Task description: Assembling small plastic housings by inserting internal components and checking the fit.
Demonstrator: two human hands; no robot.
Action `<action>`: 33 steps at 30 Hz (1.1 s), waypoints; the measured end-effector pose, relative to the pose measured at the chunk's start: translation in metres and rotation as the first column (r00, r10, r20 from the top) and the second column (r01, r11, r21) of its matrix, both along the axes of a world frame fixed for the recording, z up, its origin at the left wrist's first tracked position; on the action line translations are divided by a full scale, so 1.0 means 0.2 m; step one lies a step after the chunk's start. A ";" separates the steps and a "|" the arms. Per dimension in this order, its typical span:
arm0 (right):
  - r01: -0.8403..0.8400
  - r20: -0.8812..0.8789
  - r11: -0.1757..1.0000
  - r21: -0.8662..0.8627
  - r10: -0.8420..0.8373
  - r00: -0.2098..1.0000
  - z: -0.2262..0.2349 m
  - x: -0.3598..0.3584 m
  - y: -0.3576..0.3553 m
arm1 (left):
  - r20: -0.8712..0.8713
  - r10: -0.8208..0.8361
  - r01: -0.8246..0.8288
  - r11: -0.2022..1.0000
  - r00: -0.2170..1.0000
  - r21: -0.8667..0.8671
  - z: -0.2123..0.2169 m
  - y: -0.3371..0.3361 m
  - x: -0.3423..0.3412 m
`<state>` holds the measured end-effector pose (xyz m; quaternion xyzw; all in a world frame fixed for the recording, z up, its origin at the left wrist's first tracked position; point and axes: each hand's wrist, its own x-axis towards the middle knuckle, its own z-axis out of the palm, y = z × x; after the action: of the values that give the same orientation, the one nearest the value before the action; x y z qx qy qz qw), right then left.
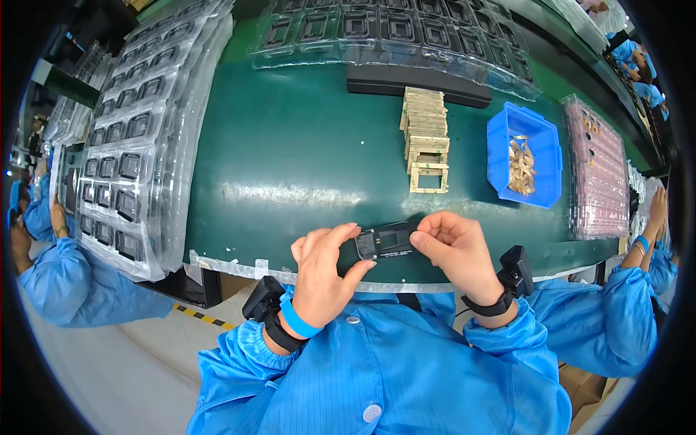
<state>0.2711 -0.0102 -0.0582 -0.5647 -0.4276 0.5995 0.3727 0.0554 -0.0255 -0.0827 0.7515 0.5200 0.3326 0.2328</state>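
Black plastic, a small rectangular frame part point(386, 241), sits pinched between your two hands just above the near edge of the green counter point(290, 152). Your left hand point(324, 272) closes thumb and forefinger on its left end; your right hand point(455, 250) has its grip pressed onto the right end, fingers curled over the top. The part is held level and clear of the counter, with a paler panel showing on its upper face.

Judging by the layout, the work looks to be mid-piece: this one part is in hand, and nothing finished lies beside it on the near counter. Beyond it stands a leaning stack of tan square frames point(425, 141), and to the right a blue bin point(500, 141) holding small tan scraps. Clear blister trays of black frames point(119, 145) run down the left side and across the far edge, many pockets filled. A pink-tinted tray stack point(598, 170) lies far right. Whether a tan frame is already fitted to the part cannot be told.
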 end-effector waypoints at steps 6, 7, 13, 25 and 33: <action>-0.015 0.189 0.999 0.033 0.008 0.982 -0.02 -0.06 0.00 | -0.002 0.037 -0.037 0.999 0.999 -0.013 0.00 0.00 0.01; -0.009 0.225 0.998 0.063 -0.005 0.974 -0.02 -0.07 0.00 | -0.002 0.037 -0.037 0.999 0.999 -0.019 0.00 0.00 0.01; -0.011 0.315 0.992 0.126 -0.030 0.949 0.00 -0.09 0.00 | -0.058 -0.013 0.018 0.996 0.998 0.083 -0.02 0.01 0.00; 0.002 0.310 0.988 0.156 -0.051 0.949 -0.02 -0.10 -0.01 | -0.052 -0.011 0.016 0.995 0.999 0.097 -0.02 0.01 0.01; -0.021 0.335 0.985 0.171 -0.039 0.941 -0.01 -0.09 0.00 | -0.049 -0.013 0.018 0.995 0.999 0.093 -0.02 0.01 0.01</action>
<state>0.2523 -0.0106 -0.0602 -0.6267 -0.5326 0.4531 0.3440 0.0567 -0.0230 -0.0860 0.7735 0.5034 0.3365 0.1871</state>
